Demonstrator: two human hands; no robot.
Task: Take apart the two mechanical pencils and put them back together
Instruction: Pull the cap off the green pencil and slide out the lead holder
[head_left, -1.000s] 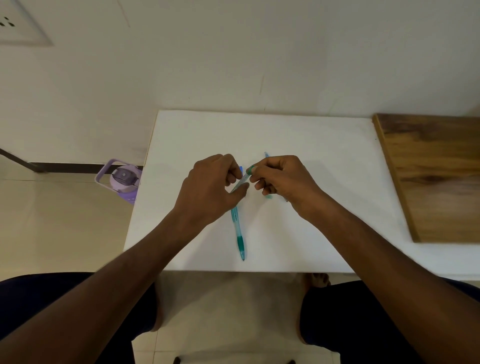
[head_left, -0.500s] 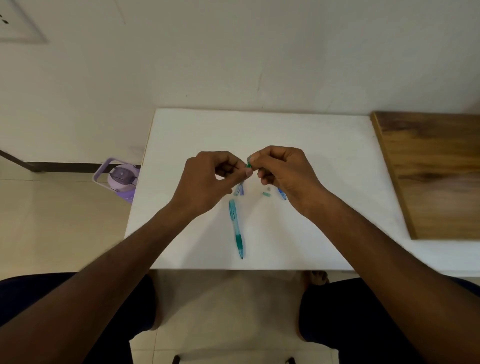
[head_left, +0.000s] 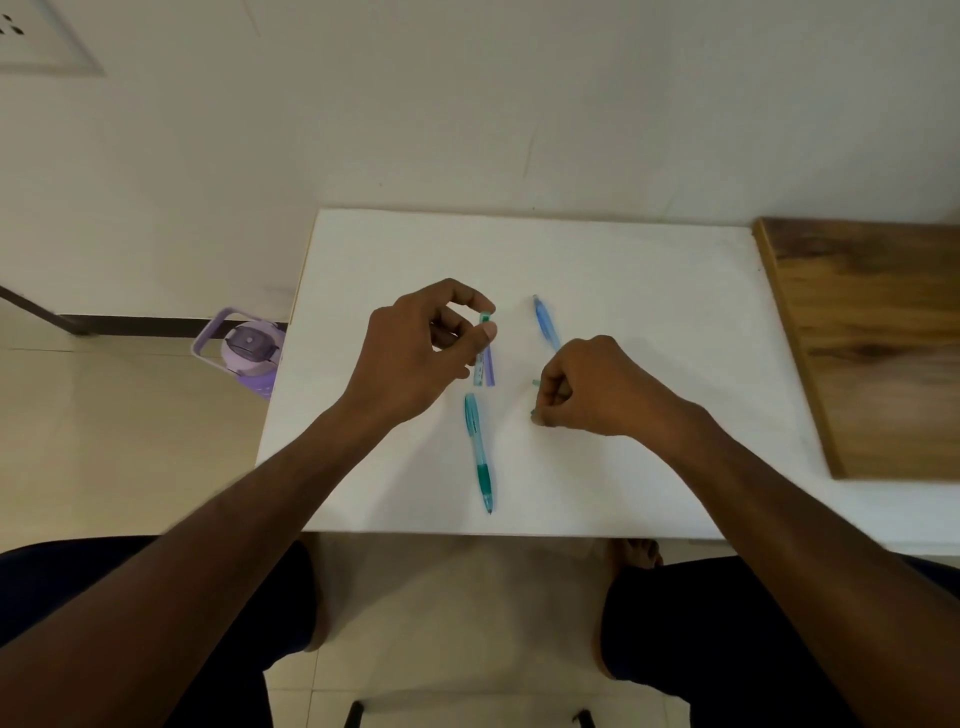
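Note:
A teal pencil barrel (head_left: 480, 451) lies on the white table (head_left: 649, 291), tip toward me. My left hand (head_left: 421, 348) pinches a small teal cap piece (head_left: 485, 317) between thumb and forefinger, just above two thin tube parts, clear and purple (head_left: 484, 368), that lie on the table. A blue pencil barrel (head_left: 545, 322) lies farther back, its near end hidden by my right hand (head_left: 587, 387). That hand rests on the table with fingers curled onto a tiny teal part (head_left: 535, 413). Another small teal piece (head_left: 536, 383) pokes out by its knuckles.
A wooden board (head_left: 872, 338) borders the table on the right. On the floor to the left stands a purple bottle (head_left: 249, 345). The wall is right behind the table, and my knees are under its front edge.
My hands have separated. The right hand dropped to the table beside the small parts, uncovering the blue barrel; the left hand stayed raised with the teal cap piece.

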